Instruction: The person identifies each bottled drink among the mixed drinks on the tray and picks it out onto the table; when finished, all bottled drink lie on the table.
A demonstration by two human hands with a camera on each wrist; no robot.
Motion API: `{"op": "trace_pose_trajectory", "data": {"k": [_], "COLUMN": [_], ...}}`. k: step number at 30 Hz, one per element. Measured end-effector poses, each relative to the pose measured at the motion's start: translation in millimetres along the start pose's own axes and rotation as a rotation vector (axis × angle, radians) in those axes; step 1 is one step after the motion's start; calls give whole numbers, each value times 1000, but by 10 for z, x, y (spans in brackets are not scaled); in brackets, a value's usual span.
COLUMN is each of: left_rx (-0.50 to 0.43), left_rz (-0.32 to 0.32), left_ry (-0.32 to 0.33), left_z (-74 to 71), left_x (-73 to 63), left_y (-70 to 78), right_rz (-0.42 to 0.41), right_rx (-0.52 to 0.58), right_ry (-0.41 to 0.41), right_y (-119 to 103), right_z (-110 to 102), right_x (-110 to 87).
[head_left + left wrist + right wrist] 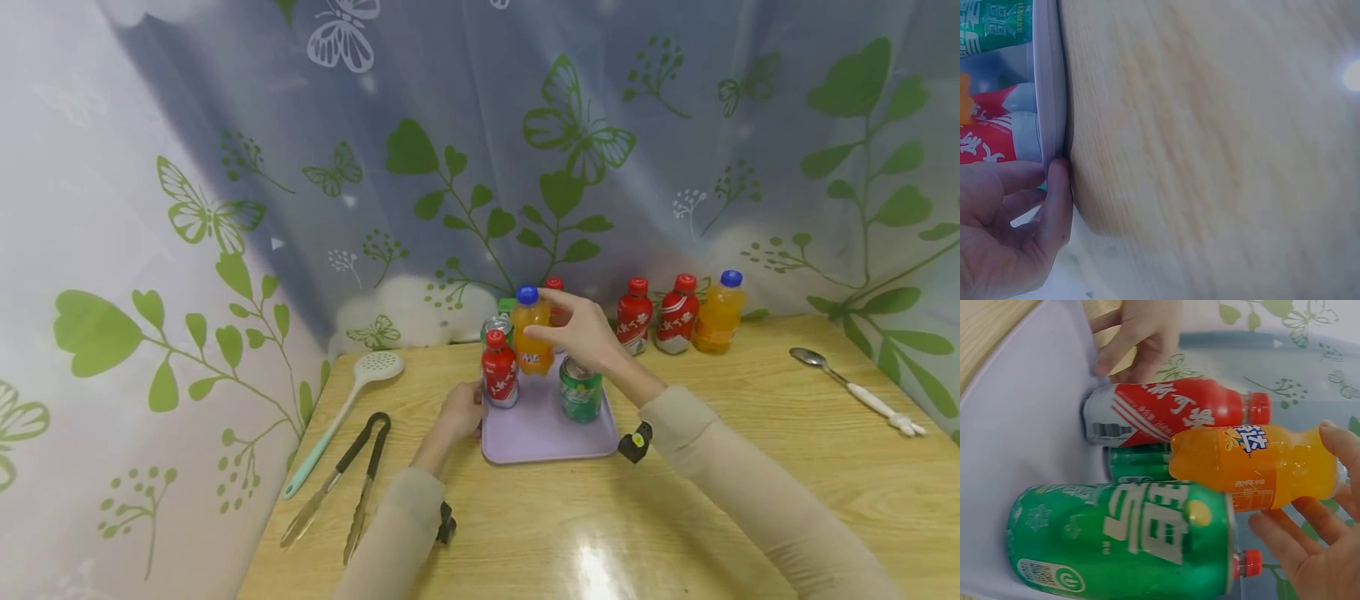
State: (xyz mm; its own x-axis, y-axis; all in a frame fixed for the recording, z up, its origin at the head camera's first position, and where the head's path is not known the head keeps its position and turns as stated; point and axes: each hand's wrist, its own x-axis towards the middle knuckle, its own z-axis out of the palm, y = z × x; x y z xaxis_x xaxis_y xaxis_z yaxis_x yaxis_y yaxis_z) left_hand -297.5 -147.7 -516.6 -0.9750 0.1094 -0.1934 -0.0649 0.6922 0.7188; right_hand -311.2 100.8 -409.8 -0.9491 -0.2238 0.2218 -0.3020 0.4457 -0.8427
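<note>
My right hand [583, 329] holds an orange soda bottle [531, 329] with a blue cap by its upper part. In the right wrist view, the bottle [1254, 465] has its base raised above the lilac tray [1029, 394]. Pinched between the thumb and fingers of my left hand [459, 412] is the left edge of the tray [536, 443]; the left wrist view shows this rim [1050, 75] closely. On the tray stand a red cola bottle [500, 375], a green soda can [581, 395] at the right, and another can [495, 327] partly hidden behind the red bottle. A further red-capped bottle [554, 284] is mostly hidden.
Two red bottles [634, 321] [677, 318] and another orange soda bottle [720, 317] stand along the back. A spoon [855, 390] lies at right. A slotted skimmer [345, 408] and black-handled tongs [360, 458] lie at left. A patterned curtain [465, 125] hangs behind the table.
</note>
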Motion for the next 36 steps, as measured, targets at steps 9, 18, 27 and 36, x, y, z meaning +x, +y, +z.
{"op": "trace_pose_trajectory", "data": {"k": [9,18,27,36], "left_rx": [6,18,6,31], "left_rz": [-6,13,62,69], "left_ry": [-9,-11,-13,-12], "left_z": [3,2,-20,-20], "left_x": [1,12,-14,-27], "left_y": [-8,-22,-8,-8], "right_rz": [42,87,88,92], "right_rx": [155,255,421,675], "right_ry": [-50,-129,-209,-326], "right_y": [-63,-162,-190,-180], "right_z": [-107,-297,-462,-669], "right_x": [-2,-18,-92,-135]}}
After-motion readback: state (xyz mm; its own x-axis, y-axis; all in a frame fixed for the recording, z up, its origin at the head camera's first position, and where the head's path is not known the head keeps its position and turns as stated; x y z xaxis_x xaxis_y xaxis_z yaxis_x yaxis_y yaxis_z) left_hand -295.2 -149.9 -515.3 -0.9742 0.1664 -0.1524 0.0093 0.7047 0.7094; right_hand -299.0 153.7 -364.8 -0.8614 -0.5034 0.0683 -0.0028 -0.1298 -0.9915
